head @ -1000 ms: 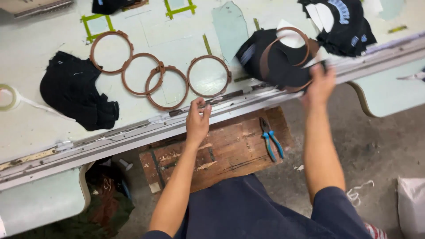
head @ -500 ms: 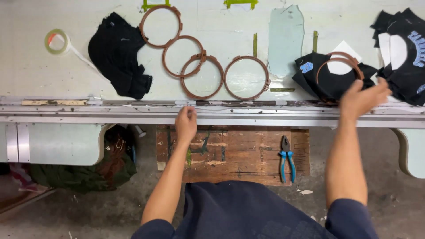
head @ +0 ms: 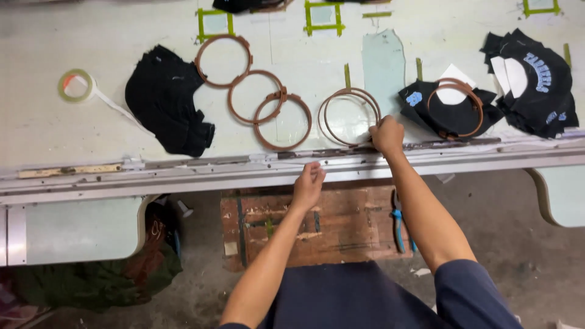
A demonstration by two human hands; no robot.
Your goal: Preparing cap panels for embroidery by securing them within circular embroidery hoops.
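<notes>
While the right hand [head: 387, 134] is stretched forward, fingers pinched on the near rim of a hoop [head: 350, 117] on the table [head: 73, 137], the left hand [head: 308, 183] is curled at the rail [head: 201, 178]; its grip is hidden

Brown hoops on worktop [head: 73, 140]: five, one [head: 452, 108] lying on black fabric. Black fabric piles: three. Tape roll [head: 75, 85]: one. Green tape squares: four. Pliers, blue-handled [head: 399, 224], on wooden board [head: 304, 228]: one. Hands: two
</notes>
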